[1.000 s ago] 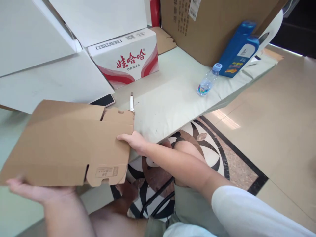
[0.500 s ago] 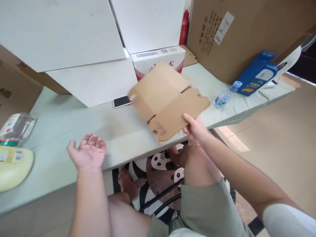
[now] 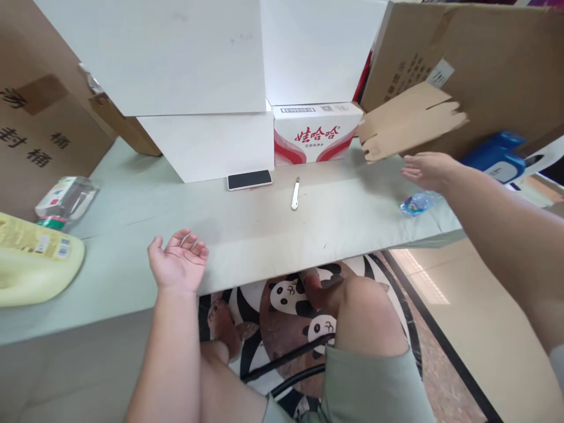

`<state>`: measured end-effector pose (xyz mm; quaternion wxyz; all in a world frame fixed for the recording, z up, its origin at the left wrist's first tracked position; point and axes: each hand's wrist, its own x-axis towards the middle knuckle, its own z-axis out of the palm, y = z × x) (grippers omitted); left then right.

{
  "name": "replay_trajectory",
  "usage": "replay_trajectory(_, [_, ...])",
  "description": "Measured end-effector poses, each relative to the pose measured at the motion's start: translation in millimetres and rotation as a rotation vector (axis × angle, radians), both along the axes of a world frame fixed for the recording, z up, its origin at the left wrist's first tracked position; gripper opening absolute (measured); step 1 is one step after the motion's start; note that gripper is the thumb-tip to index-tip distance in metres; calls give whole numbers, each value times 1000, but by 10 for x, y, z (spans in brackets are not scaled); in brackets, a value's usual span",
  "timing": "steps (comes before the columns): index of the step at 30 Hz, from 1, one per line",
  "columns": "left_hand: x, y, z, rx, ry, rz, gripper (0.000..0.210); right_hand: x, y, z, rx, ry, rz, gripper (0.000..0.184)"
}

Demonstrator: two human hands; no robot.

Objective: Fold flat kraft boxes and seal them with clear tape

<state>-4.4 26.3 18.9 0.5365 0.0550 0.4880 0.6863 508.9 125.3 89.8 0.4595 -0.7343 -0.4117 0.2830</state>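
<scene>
A flat, creased piece of brown cardboard (image 3: pixel 409 122) with slotted edges is tilted in front of the large carton at the right. Just below its lower edge is my right hand (image 3: pixel 429 170), fingers stretched out and no longer wrapped round it. Whether the fingertips still touch the cardboard I cannot tell. My left hand (image 3: pixel 178 261) is palm up over the front edge of the table, fingers loosely spread, holding nothing. A small white-handled knife (image 3: pixel 295 195) lies on the table between the hands, near a phone (image 3: pixel 249 180).
A white and red box (image 3: pixel 318 135) and white panels (image 3: pixel 211 147) stand at the back. At right are a clear plastic bottle (image 3: pixel 418 203), a blue jug (image 3: pixel 496 157) and a large carton (image 3: pixel 497 76). Another bottle (image 3: pixel 70 200) and a yellow jug (image 3: pixel 39 264) lie left.
My right hand has moved right and away from me, and its grip on the cardboard has opened. The cardboard has shifted to the back right, uncovering the knife. The view has turned slightly left.
</scene>
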Motion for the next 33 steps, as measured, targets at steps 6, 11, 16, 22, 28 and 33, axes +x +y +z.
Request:
replay_trajectory(6, [-22, 63, -40, 32, -28, -9, 43, -503, 176, -307, -281, 168, 71, 7])
replay_trajectory(11, [-107, 2, -54, 80, -61, -33, 42, -1002, -60, -455, -363, 190, 214, 10])
replay_trajectory(16, [-234, -152, -10, 140, -129, -25, 41, -1535, -125, -406, -371, 85, 385, 12])
replay_trajectory(22, [-450, -318, 27, 211, -199, 4, 39, -2352, 28, -500, -305, -280, 680, 20])
replay_trajectory(28, [-666, -399, -14, 248, -207, 33, 39, -3071, 391, -867, -211, -652, 757, 26])
replay_trajectory(33, [-741, -393, -29, 263, -224, 53, 40, -3343, 768, -1030, -121, -884, 749, 42])
